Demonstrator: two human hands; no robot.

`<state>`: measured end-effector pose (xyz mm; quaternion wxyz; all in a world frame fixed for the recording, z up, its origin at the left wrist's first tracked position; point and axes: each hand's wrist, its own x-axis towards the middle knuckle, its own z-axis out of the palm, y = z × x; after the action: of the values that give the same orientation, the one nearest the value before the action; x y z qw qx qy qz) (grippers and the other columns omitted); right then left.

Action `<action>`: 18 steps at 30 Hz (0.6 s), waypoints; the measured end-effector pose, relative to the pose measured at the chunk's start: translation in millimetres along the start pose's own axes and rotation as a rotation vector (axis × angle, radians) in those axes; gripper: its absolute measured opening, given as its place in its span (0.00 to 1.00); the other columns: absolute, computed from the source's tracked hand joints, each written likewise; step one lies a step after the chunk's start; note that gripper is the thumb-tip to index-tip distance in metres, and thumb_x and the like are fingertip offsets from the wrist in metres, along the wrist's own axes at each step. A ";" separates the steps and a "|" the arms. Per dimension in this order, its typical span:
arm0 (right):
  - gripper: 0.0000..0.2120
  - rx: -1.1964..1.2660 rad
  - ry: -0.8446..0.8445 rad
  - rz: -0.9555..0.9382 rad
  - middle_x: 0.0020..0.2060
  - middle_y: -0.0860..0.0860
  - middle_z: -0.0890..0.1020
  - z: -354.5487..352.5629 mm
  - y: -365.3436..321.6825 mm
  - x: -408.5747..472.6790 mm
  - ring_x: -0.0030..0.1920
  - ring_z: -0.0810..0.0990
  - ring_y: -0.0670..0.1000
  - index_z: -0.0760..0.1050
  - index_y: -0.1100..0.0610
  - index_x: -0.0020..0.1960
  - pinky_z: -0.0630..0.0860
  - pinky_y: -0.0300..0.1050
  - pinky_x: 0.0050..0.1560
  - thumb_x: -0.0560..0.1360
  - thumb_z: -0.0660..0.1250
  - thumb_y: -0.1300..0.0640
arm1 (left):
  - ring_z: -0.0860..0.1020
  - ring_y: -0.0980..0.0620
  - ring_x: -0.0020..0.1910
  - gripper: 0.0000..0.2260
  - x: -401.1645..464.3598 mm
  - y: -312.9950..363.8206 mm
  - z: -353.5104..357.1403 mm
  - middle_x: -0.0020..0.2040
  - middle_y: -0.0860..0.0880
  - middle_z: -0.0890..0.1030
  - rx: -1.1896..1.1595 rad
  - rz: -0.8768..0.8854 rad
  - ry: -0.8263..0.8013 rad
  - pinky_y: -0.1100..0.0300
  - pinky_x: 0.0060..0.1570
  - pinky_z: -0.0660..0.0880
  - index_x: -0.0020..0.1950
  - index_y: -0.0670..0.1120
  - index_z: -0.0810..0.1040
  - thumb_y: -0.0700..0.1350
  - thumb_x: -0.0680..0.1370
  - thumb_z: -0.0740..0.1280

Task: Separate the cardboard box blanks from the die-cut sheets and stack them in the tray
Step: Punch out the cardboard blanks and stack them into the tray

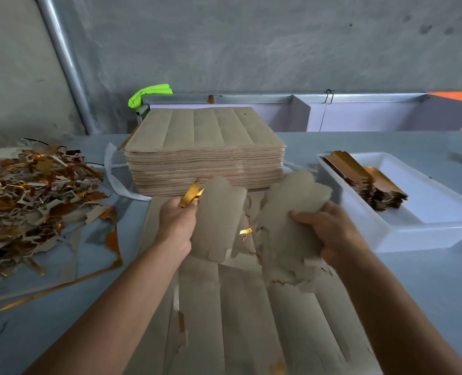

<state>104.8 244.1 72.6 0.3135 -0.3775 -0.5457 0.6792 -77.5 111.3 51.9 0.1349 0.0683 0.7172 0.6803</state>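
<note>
Nearest: a die-cut sheet [251,315] lies flat on the counter [414,293] under both forearms, grey side up, with torn edges and gold flecks where blanks have come out; several strips look not yet separated.

Above it, left hand [177,226] has its grip curled round one cardboard blank [219,220], a gold scrap [190,196] sticking up by the fingers; can't tell if that scrap is attached or just pinched along. Right hand [332,234] grips a second blank [289,223], thumb on top, ragged waste on its lower edge. Both blanks are lifted off the sheet, held apart from each other.

Right, near: white tray [403,234] with a short stack of finished blanks [373,182] at its far end, gold faces showing. Most of the tray floor is bare.

Left: big heap of gold and grey offcuts [26,201] on the counter.

Further back, centre: tall stack of unprocessed sheets [205,155].

Judgement: early-to-mid. Tray stack is small against the sheet pile, so the bulk is left. Next for these two is probably stripping the waste, then into the tray.
</note>
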 end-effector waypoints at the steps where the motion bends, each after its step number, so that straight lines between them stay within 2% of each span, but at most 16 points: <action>1: 0.11 -0.025 -0.044 0.007 0.40 0.55 0.83 7.7 0.5 -2.1 0.36 0.83 0.53 0.76 0.58 0.48 0.80 0.46 0.34 0.69 0.72 0.68 | 0.71 0.50 0.40 0.06 -3.3 1.3 4.7 0.40 0.44 0.77 -0.012 0.026 -0.007 0.58 0.42 0.67 0.42 0.40 0.78 0.39 0.78 0.64; 3: 0.10 -0.070 -0.119 0.002 0.30 0.51 0.82 19.8 0.9 -5.5 0.26 0.81 0.46 0.74 0.56 0.43 0.75 0.39 0.22 0.70 0.71 0.68 | 0.71 0.50 0.39 0.06 -8.5 2.3 12.9 0.39 0.45 0.76 0.008 0.089 -0.004 0.59 0.40 0.66 0.41 0.42 0.76 0.39 0.78 0.64; 5: 0.08 -0.078 -0.179 0.001 0.26 0.48 0.82 31.0 1.1 -10.6 0.25 0.80 0.44 0.75 0.57 0.44 0.74 0.38 0.20 0.71 0.70 0.68 | 0.71 0.49 0.36 0.07 -13.8 0.5 19.6 0.36 0.48 0.76 0.123 0.170 0.033 0.60 0.33 0.66 0.40 0.44 0.75 0.40 0.78 0.64; 7: 0.06 -0.051 -0.226 0.013 0.30 0.50 0.84 42.6 3.0 -14.7 0.31 0.83 0.48 0.77 0.59 0.48 0.80 0.43 0.28 0.72 0.68 0.67 | 0.74 0.47 0.39 0.05 -21.1 -2.0 25.3 0.40 0.47 0.77 0.262 0.249 0.083 0.59 0.34 0.68 0.48 0.41 0.77 0.41 0.79 0.63; 9: 0.04 -0.009 -0.221 0.018 0.34 0.51 0.85 51.9 7.7 -16.8 0.37 0.84 0.50 0.78 0.58 0.49 0.81 0.46 0.36 0.77 0.65 0.61 | 0.76 0.45 0.50 0.09 -26.7 -4.5 29.3 0.50 0.43 0.78 0.380 0.339 0.133 0.60 0.44 0.69 0.57 0.39 0.76 0.40 0.79 0.61; 11: 0.11 -0.003 -0.193 -0.016 0.38 0.50 0.85 57.8 14.0 -18.1 0.40 0.84 0.49 0.77 0.54 0.47 0.81 0.45 0.38 0.80 0.60 0.50 | 0.75 0.43 0.54 0.10 -29.8 -6.3 31.1 0.53 0.41 0.78 0.458 0.434 0.187 0.65 0.44 0.63 0.59 0.38 0.74 0.37 0.79 0.59; 13: 0.16 -0.097 -0.185 -0.060 0.46 0.52 0.83 62.9 20.3 -19.4 0.48 0.82 0.52 0.76 0.53 0.51 0.81 0.51 0.48 0.78 0.59 0.41 | 0.74 0.41 0.56 0.10 -31.8 -7.4 32.2 0.54 0.39 0.77 0.499 0.503 0.228 0.62 0.45 0.63 0.59 0.36 0.74 0.35 0.79 0.59; 14: 0.17 -0.131 -0.182 -0.084 0.49 0.54 0.83 64.7 22.7 -21.1 0.49 0.82 0.54 0.76 0.54 0.54 0.80 0.54 0.51 0.77 0.62 0.42 | 0.74 0.40 0.55 0.10 -32.9 -7.2 32.8 0.54 0.38 0.77 0.508 0.530 0.234 0.60 0.46 0.63 0.58 0.36 0.74 0.35 0.79 0.59; 16: 0.15 -0.177 -0.124 -0.130 0.49 0.54 0.82 64.1 24.9 -20.0 0.48 0.82 0.54 0.75 0.57 0.57 0.80 0.56 0.51 0.74 0.69 0.51 | 0.75 0.38 0.52 0.08 -31.1 -7.6 33.9 0.50 0.37 0.79 0.485 0.538 0.221 0.56 0.44 0.64 0.54 0.35 0.74 0.35 0.78 0.59; 18: 0.12 -0.172 -0.065 -0.126 0.48 0.53 0.82 57.8 25.1 -15.0 0.48 0.81 0.54 0.75 0.57 0.56 0.79 0.57 0.52 0.73 0.70 0.59 | 0.77 0.37 0.49 0.07 -14.1 -10.1 31.5 0.48 0.36 0.80 0.380 0.385 0.233 0.52 0.46 0.70 0.51 0.36 0.75 0.37 0.79 0.59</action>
<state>62.8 197.1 57.5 0.3044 -0.3456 -0.6345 0.6207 -54.1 136.8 42.1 -0.0951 0.1483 0.8162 0.5502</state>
